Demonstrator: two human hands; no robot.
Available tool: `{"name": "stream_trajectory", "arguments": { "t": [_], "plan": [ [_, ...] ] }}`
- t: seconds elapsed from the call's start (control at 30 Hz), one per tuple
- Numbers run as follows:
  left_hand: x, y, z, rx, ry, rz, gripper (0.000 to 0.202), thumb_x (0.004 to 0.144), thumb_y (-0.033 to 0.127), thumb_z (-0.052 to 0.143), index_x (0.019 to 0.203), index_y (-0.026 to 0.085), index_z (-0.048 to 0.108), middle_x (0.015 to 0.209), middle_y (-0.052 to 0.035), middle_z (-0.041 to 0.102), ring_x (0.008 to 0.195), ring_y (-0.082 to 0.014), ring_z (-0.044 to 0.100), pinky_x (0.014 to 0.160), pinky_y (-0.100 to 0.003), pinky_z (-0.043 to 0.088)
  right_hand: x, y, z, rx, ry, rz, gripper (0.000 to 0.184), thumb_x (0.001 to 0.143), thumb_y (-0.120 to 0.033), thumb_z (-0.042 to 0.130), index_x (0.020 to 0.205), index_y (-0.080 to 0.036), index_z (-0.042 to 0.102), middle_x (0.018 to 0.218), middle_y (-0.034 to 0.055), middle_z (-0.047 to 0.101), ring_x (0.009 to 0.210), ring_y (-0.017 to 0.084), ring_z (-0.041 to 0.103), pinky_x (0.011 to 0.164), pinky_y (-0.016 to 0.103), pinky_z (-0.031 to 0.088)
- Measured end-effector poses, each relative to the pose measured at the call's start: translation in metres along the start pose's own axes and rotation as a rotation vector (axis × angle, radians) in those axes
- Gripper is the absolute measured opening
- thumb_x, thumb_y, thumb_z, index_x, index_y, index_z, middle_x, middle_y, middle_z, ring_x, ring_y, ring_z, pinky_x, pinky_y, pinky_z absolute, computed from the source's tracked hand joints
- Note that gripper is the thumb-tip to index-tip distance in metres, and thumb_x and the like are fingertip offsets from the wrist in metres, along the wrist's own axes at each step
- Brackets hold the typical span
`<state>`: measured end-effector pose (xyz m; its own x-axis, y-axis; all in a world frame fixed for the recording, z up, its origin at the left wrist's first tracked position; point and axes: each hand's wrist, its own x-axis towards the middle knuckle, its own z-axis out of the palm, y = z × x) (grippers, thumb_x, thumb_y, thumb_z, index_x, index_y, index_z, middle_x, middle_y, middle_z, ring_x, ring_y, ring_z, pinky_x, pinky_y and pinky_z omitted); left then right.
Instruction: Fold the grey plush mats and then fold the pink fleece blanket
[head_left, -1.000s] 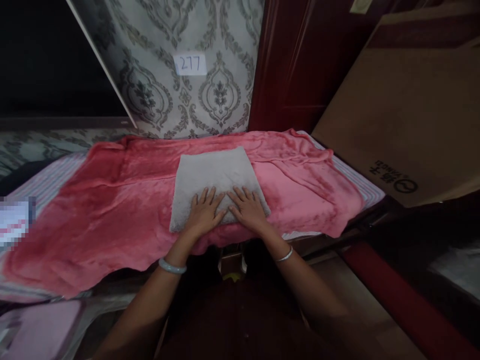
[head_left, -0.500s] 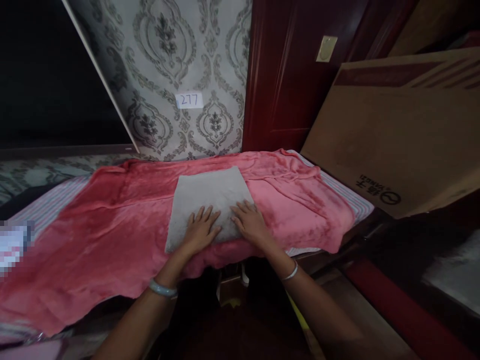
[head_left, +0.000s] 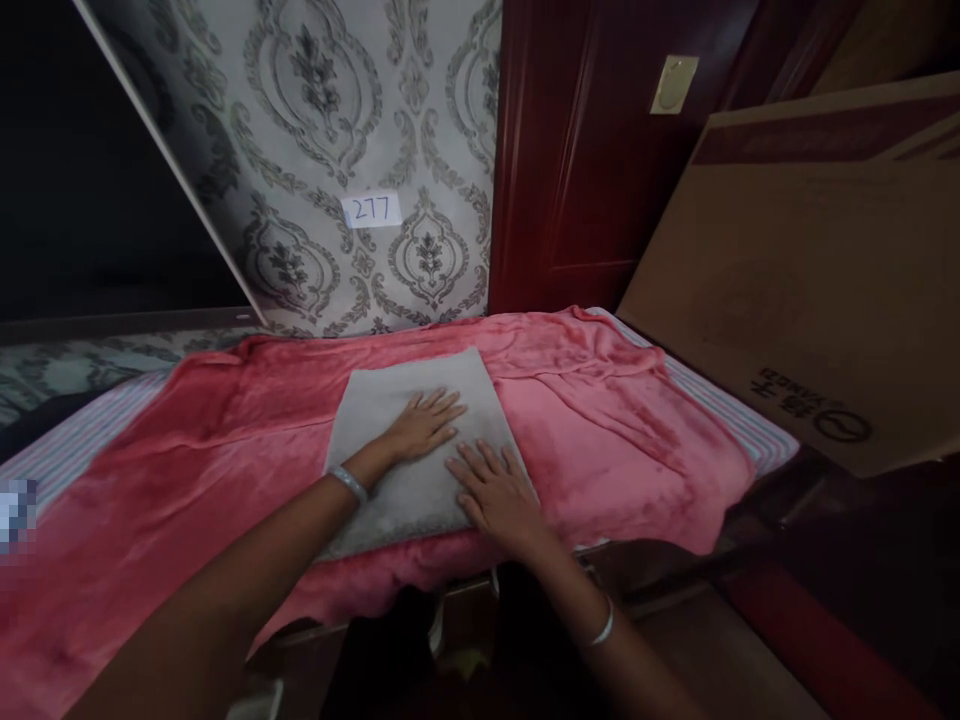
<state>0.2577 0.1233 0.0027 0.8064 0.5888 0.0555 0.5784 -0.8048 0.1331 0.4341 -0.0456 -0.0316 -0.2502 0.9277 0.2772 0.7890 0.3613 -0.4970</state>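
A light grey cloth [head_left: 420,505], roughly square and smooth, lies flat on a pink plush blanket [head_left: 600,440]. My left hand [head_left: 426,424] rests palm down on the middle of the cloth with its fingers stretched toward the right. Lower and to the right, my right hand [head_left: 495,490] lies on the cloth near its right edge, fingers spread. Neither hand grips anything. A bangle sits on each wrist.
Beneath the blanket a striped sheet [head_left: 757,430] shows at both ends. A large cardboard box [head_left: 810,270] leans at the right. Behind are a patterned wall with a paper label [head_left: 373,210], a dark red door [head_left: 577,150] and a dark screen [head_left: 97,180] at the left.
My left hand has slid up and to the right across the cloth, its fingers turning rightward. My right hand stays near the right edge, a little lower on the cloth. The view has shifted slightly.
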Motion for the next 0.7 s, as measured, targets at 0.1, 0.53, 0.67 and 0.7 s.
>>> {"name": "stream_trajectory", "arguments": {
  "t": [0.1,0.53,0.67,0.7],
  "plan": [
    [0.016,-0.017,0.0,0.07,0.013,-0.063,0.057,0.102,0.052,0.035,0.156,0.035,0.038,0.168,-0.0044,0.029,0.156,-0.0294,0.021,0.124,-0.061,0.012,0.0,0.002,0.002,-0.088,-0.028,-0.007,0.051,0.102,-0.036,0.049,0.153,-0.035,0.046,0.164,0.0008,0.034,0.153,0.032,0.025,0.123,0.064,0.013],
    [0.048,-0.028,-0.007,0.155,0.128,-0.503,0.06,0.103,0.049,0.031,0.155,0.022,0.042,0.163,-0.0125,0.037,0.151,-0.0339,0.032,0.121,-0.063,0.022,-0.001,0.004,0.004,-0.188,-0.037,-0.01,0.051,0.104,-0.038,0.045,0.155,-0.038,0.04,0.166,-0.0031,0.03,0.154,0.029,0.024,0.123,0.06,0.019],
    [0.03,-0.018,-0.015,0.123,0.115,-0.43,0.06,0.103,0.05,0.032,0.155,0.023,0.042,0.165,-0.0126,0.035,0.154,-0.0331,0.027,0.123,-0.062,0.018,0.001,-0.002,-0.008,-0.183,-0.094,0.011,0.051,0.104,-0.037,0.047,0.154,-0.036,0.044,0.164,0.0003,0.035,0.152,0.03,0.028,0.122,0.061,0.022],
    [0.024,-0.016,-0.017,0.114,0.114,-0.387,0.06,0.102,0.051,0.032,0.155,0.024,0.042,0.165,-0.0121,0.033,0.154,-0.0327,0.024,0.123,-0.062,0.016,0.003,-0.006,-0.012,-0.177,-0.109,0.023,0.049,0.104,-0.036,0.047,0.153,-0.034,0.046,0.163,0.002,0.038,0.151,0.031,0.03,0.121,0.062,0.022]
  ]
}}
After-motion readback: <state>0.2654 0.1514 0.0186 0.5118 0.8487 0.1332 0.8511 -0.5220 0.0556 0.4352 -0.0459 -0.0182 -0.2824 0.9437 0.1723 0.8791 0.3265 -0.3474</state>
